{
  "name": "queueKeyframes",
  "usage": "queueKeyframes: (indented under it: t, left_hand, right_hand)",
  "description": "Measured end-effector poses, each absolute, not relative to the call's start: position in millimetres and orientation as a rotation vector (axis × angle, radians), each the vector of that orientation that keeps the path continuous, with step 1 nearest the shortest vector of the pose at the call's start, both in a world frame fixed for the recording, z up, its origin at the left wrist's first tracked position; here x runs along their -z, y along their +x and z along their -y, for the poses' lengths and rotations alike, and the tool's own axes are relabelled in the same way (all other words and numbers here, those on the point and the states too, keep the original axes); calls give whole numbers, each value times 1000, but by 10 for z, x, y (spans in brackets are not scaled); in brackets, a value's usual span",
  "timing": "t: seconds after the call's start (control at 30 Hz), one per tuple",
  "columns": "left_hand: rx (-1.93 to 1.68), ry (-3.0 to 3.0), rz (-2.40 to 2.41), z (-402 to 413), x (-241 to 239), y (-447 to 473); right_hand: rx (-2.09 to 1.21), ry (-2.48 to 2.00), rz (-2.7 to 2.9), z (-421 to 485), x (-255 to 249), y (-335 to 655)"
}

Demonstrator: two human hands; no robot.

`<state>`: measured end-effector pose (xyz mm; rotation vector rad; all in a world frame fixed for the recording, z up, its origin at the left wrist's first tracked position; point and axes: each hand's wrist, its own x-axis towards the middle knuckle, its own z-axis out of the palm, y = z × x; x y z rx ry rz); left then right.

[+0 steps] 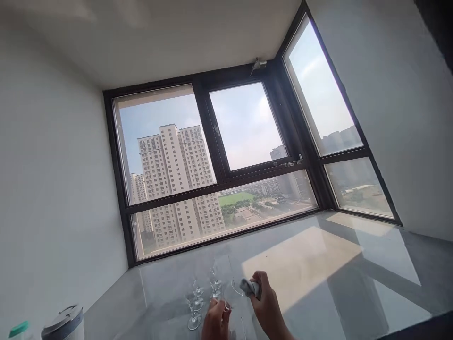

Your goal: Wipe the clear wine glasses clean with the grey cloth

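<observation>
My left hand (215, 321) is low in the middle of the view, its fingers closed round a clear glass (231, 293). The glass is tilted towards the right, and its outline is faint against the pale surface. To the right, my right hand (267, 307) grips a bunched grey cloth (248, 287), close to the rim of that glass. Several clear stemmed glasses stand upright just left of and behind my left hand, the nearest being a stemmed glass (193, 312). My left hand partly hides the ones behind it.
A pale glossy window ledge (166, 283) spreads under the glasses, with a sunlit patch on the right. A lidded cup (65, 321) and a green cap (19, 329) are at the lower left. Behind the ledge rises a dark-framed window (208, 127), with tall buildings outside.
</observation>
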<state>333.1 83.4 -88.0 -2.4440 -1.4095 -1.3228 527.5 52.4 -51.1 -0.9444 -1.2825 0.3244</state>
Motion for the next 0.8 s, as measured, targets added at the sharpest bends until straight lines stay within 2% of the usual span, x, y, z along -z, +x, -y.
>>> queueKeyframes:
  t: [0.17, 0.43, 0.63, 0.7, 0.8]
  left_hand:
    - [1228, -2606, 1474, -663, 755, 3311]
    - [1237, -2655, 1550, -693, 808, 3306]
    - [1218, -2709, 1491, -695, 747, 3344]
    - [1182, -2722, 1498, -687, 719, 3354]
    - [1099, -2738, 1507, -696, 700, 3352]
  right_hand:
    - [-334, -997, 1596, -527, 345, 5445]
    - [-511, -1101, 1441, -634, 481, 5367]
    - [-1217, -799, 1178, -434, 477, 5343]
    - [-1218, -791, 1107, -362, 487, 5491]
    - [-961, -978, 1147, -287, 596, 5841]
